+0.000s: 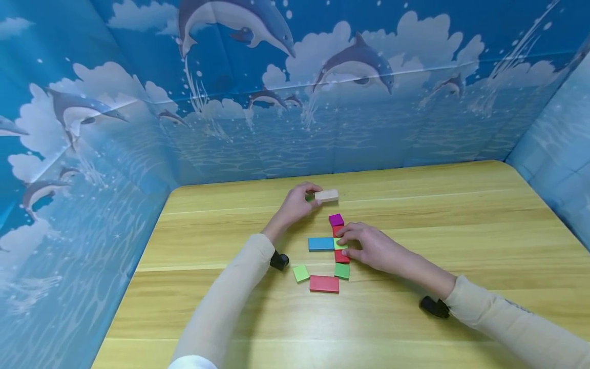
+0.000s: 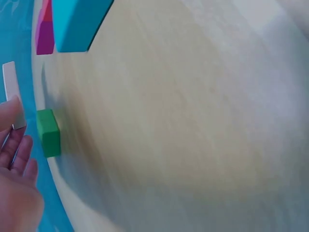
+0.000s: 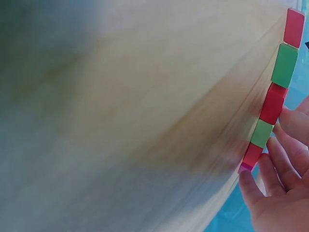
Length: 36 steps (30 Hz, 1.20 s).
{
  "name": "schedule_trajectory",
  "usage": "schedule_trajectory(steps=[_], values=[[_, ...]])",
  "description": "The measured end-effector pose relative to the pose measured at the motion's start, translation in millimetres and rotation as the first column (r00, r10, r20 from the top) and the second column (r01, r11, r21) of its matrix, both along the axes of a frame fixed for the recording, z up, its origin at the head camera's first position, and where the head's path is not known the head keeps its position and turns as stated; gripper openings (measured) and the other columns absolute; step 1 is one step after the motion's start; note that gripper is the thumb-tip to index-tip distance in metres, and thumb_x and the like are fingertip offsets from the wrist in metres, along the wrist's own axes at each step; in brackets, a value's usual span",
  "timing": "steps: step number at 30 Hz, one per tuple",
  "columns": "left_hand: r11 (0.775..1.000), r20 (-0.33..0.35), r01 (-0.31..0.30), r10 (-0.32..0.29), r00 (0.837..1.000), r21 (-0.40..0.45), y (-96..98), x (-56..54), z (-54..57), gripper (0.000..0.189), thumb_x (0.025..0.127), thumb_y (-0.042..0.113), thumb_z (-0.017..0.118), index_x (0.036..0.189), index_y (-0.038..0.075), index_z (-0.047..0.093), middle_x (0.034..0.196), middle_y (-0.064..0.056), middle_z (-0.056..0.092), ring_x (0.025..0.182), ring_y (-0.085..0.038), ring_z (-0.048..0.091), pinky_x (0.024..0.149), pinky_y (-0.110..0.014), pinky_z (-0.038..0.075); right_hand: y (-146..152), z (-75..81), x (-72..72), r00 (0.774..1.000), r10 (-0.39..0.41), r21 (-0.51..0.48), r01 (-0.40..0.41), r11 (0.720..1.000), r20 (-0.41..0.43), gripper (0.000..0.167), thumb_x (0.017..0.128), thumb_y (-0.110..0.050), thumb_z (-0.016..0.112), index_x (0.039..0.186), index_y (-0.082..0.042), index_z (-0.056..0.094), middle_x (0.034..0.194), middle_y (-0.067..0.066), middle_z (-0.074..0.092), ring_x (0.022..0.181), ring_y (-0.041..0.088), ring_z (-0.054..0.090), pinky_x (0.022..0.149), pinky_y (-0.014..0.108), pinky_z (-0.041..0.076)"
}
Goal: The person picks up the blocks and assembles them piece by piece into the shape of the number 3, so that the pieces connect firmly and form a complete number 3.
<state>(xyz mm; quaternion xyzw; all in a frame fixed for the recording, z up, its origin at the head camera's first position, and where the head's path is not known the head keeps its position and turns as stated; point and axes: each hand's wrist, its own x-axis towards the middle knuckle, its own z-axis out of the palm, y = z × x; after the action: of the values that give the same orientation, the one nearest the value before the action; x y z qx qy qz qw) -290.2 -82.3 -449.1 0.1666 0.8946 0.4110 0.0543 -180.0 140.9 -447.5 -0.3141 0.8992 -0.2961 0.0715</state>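
My left hand (image 1: 297,202) pinches a plain wooden block (image 1: 327,196) between thumb and fingers, near the table's far side. A green block (image 2: 48,133) stands on the table close to that hand in the left wrist view. The right hand (image 1: 375,246) rests its spread fingertips along a column of coloured blocks. From far to near, this column has a purple block (image 1: 336,220), a red block (image 1: 337,230), a light green block (image 1: 338,245), another red block (image 1: 341,257) and a dark green block (image 1: 342,271). Fingers partly hide the middle ones.
A blue rectangular block (image 1: 321,244) meets the column from the left. Nearer lie a long red block (image 1: 324,284) and a tilted light green block (image 1: 301,273). The wooden table (image 1: 415,200) ends at a dolphin-printed curtain (image 1: 276,143) behind and beside it.
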Motion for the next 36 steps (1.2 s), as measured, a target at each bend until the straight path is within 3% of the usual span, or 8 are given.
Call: schedule_trajectory(steps=[9,22,27,36], values=[[0.999,0.014,-0.012,0.011,1.0,0.032,-20.1,8.5,5.2,0.028,0.092,0.013,0.071,0.119,0.01,0.068,0.108,0.0,0.061,0.096,-0.016,0.055,0.082,-0.032,0.048,-0.4,0.0,1.2,1.0,-0.01,0.0,0.01,1.0,0.012,0.022,0.089,-0.012,0.074,0.111,-0.012,0.074,0.125,0.002,0.06,0.122,0.031,0.052,0.101,0.052,0.042],[0.998,0.041,0.049,-0.051,0.998,0.033,-36.4,30.5,10.4,0.028,0.089,0.005,0.072,0.117,0.002,0.068,0.106,-0.005,0.064,0.095,-0.018,0.058,0.085,-0.028,0.05,-0.1,0.0,3.2,1.0,-0.018,-0.003,0.018,1.0,-0.004,0.024,0.089,-0.012,0.074,0.113,-0.011,0.073,0.127,0.002,0.06,0.122,0.03,0.053,0.1,0.05,0.044],[0.998,0.059,0.061,-0.062,0.996,0.019,-39.2,38.3,7.8,0.029,0.088,0.004,0.072,0.116,0.002,0.068,0.105,-0.005,0.062,0.095,-0.018,0.058,0.085,-0.028,0.05,0.4,-0.9,3.4,1.0,-0.019,-0.005,0.019,1.0,-0.006,0.025,0.088,-0.012,0.074,0.113,-0.011,0.073,0.127,0.002,0.06,0.121,0.03,0.053,0.1,0.05,0.044],[0.997,0.04,0.069,-0.068,0.997,-0.029,-39.6,40.1,-3.7,0.028,0.087,0.006,0.074,0.115,0.003,0.07,0.104,-0.004,0.063,0.093,-0.017,0.057,0.083,-0.028,0.049,1.0,0.1,5.4,1.0,-0.029,0.002,0.029,1.0,-0.003,0.025,0.088,-0.013,0.075,0.113,-0.012,0.074,0.126,0.001,0.06,0.121,0.028,0.054,0.099,0.049,0.045]])
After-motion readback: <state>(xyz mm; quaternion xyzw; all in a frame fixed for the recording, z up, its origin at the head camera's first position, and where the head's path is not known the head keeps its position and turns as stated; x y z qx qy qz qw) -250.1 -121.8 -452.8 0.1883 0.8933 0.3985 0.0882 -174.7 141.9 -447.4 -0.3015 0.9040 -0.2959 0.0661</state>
